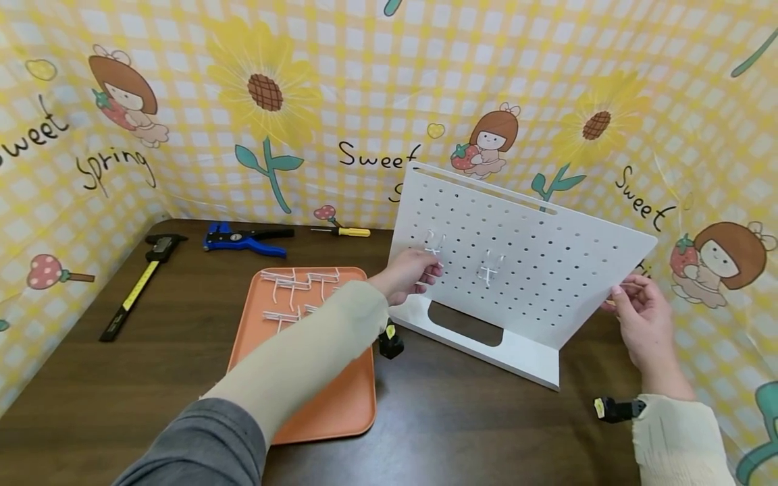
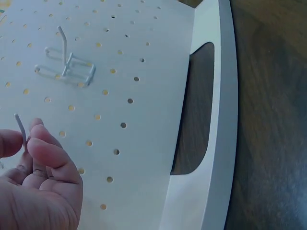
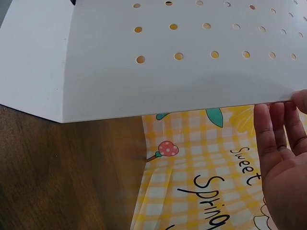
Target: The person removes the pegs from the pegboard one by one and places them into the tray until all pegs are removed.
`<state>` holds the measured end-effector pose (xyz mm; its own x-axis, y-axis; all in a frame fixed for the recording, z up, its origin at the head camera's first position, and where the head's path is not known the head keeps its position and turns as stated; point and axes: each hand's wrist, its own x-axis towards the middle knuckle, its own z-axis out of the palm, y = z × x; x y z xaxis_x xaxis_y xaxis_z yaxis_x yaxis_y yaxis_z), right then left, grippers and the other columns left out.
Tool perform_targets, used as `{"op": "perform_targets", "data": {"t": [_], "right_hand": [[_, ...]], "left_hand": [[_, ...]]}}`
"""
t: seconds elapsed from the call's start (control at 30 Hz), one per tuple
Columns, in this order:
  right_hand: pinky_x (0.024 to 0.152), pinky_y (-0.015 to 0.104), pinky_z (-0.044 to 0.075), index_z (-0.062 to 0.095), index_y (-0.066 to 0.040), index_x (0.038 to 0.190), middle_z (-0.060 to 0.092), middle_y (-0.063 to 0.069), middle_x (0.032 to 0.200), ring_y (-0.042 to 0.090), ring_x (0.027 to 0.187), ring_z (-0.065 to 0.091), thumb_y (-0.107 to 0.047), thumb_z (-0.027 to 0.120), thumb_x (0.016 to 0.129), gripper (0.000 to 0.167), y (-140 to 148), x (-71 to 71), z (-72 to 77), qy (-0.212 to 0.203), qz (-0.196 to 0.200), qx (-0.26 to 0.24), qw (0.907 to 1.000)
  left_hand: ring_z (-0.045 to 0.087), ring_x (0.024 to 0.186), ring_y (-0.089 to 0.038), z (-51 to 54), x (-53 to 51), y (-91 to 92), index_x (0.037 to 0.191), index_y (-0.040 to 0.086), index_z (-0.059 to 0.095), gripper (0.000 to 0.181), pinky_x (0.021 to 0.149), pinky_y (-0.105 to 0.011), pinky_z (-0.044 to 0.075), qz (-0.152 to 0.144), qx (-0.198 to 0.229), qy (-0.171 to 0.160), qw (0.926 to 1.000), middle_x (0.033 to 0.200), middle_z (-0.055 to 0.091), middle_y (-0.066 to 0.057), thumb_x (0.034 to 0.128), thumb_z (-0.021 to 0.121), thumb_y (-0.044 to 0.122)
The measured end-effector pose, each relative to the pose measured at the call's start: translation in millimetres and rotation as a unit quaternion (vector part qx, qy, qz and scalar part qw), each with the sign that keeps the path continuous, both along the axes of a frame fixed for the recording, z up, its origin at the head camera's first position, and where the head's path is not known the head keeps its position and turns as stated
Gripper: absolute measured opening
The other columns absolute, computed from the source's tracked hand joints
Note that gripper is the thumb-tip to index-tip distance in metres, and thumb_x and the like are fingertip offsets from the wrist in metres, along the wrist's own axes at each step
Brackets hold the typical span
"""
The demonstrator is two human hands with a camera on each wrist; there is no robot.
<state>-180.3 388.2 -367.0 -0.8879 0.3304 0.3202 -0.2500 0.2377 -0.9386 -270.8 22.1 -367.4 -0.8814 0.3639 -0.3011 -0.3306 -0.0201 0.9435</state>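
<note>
A white pegboard (image 1: 516, 297) with rows of round holes stands tilted on its base. Near its left side my left hand (image 1: 412, 273) pinches a white wire hook (image 1: 433, 248) against the board; in the left wrist view the prong shows between thumb and finger, while the rest is mostly hidden by the hand (image 2: 43, 177). A second white wire hook (image 1: 488, 270) hangs on the board to the right, seen whole in the left wrist view (image 2: 67, 69). My right hand (image 1: 647, 324) grips the board's right edge, thumb in front and fingers behind.
An orange tray (image 1: 358, 405) with several white wire hooks lies left of the board, partly under my left arm. Further left and back are a caliper (image 1: 142, 283), a blue wire stripper (image 1: 249, 241) and a yellow-handled screwdriver (image 1: 352, 232). Patterned cloth walls (image 1: 365, 81) enclose the table.
</note>
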Motion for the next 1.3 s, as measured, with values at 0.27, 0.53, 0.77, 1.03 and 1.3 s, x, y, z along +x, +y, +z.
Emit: {"op": "perform_targets", "data": {"t": [0.27, 0.53, 0.77, 1.03, 1.3], "right_hand": [[0.071, 0.012, 0.054, 0.058, -0.017, 0.112, 0.061, -0.005, 0.099, 0.003, 0.087, 0.063, 0.002, 0.056, 0.104, 0.020, -2.7, 0.4, 1.7, -0.005, -0.006, 0.000, 1.0000], [0.071, 0.012, 0.053, 0.058, -0.018, 0.112, 0.061, -0.006, 0.099, 0.003, 0.087, 0.062, 0.000, 0.056, 0.104, 0.020, -0.2, 1.2, 0.3, -0.017, -0.009, -0.005, 0.9998], [0.070, 0.012, 0.054, 0.058, -0.016, 0.112, 0.062, -0.006, 0.098, 0.003, 0.087, 0.063, 0.002, 0.056, 0.103, 0.020, -0.1, -0.5, 0.6, -0.007, 0.001, -0.023, 0.9997], [0.069, 0.013, 0.054, 0.059, -0.015, 0.110, 0.061, -0.004, 0.097, 0.004, 0.086, 0.063, 0.004, 0.055, 0.103, 0.020, -0.6, -0.9, 0.1, 0.004, 0.011, -0.041, 0.9991], [0.069, 0.013, 0.054, 0.060, -0.015, 0.109, 0.062, -0.004, 0.096, 0.004, 0.085, 0.064, 0.005, 0.055, 0.103, 0.022, -1.0, 0.2, 0.7, 0.007, 0.009, -0.042, 0.9991]], "left_hand": [[0.050, 0.072, -0.012, 0.7, 3.4, -2.6, 0.118, -0.005, 0.060, 0.023, 0.060, -0.021, 0.042, 0.001, 0.010, 0.005, 0.9999, 0.085, 0.057, -0.002, 0.1100, 0.049, 0.014], [0.049, 0.070, -0.010, 2.9, 13.3, -14.4, 0.126, -0.009, 0.059, 0.029, 0.057, -0.018, 0.041, 0.003, 0.004, 0.031, 0.9995, 0.086, 0.056, -0.002, 0.1097, 0.051, 0.013], [0.051, 0.069, -0.010, 8.1, 23.2, -48.7, 0.126, -0.013, 0.060, 0.030, 0.056, -0.018, 0.041, 0.015, -0.018, 0.068, 0.9974, 0.086, 0.059, -0.003, 0.1093, 0.051, 0.011], [0.053, 0.068, -0.009, 2.7, 37.9, -108.7, 0.107, -0.006, 0.065, 0.022, 0.058, -0.020, 0.044, 0.036, -0.065, 0.102, 0.9920, 0.086, 0.061, -0.005, 0.1096, 0.051, 0.012], [0.052, 0.074, -0.016, -11.7, 58.2, -149.7, 0.098, -0.004, 0.063, 0.025, 0.061, -0.026, 0.042, -0.014, -0.152, 0.119, 0.9812, 0.085, 0.060, -0.007, 0.1108, 0.048, 0.013]]}}
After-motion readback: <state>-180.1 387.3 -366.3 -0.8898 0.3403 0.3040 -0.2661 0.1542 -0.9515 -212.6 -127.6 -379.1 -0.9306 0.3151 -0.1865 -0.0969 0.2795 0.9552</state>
